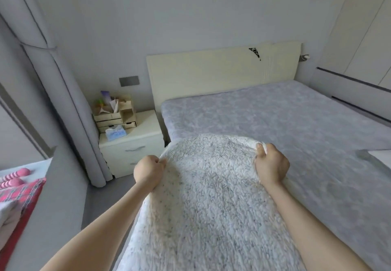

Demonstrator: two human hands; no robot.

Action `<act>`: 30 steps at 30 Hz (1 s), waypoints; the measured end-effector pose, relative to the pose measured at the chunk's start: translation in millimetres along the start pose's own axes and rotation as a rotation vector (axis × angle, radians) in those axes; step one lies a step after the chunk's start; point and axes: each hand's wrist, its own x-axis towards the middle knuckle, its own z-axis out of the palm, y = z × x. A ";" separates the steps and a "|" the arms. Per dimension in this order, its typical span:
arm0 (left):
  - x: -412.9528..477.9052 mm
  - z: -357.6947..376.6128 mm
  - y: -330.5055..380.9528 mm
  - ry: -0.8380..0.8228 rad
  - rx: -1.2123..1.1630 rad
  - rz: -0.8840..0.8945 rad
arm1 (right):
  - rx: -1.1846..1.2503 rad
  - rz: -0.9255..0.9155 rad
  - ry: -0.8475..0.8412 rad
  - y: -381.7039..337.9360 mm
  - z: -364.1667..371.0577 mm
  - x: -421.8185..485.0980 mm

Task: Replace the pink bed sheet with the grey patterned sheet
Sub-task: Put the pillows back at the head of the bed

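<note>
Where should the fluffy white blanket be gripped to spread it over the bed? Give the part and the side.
Take the fluffy white blanket by its far edge, one hand near each end, coming from the person's side. That edge is raised and bunched, so fingers can curl round it, as the left hand and right hand do.

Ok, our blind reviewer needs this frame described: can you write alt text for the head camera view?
The left hand and right hand grip the edge of a white fleecy blanket raised over a bed spread with a grey patterned sheet. A cream nightstand stands beside the headboard.
</note>
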 end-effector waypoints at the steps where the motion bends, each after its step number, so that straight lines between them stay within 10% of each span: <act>1: 14.1 1.7 -1.0 -0.019 0.022 0.005 | 0.005 -0.004 0.007 -5.8 7.5 5.4; 30: 681.4 204.7 183.0 -0.410 0.030 0.543 | -0.239 0.423 0.424 -99.9 434.0 336.8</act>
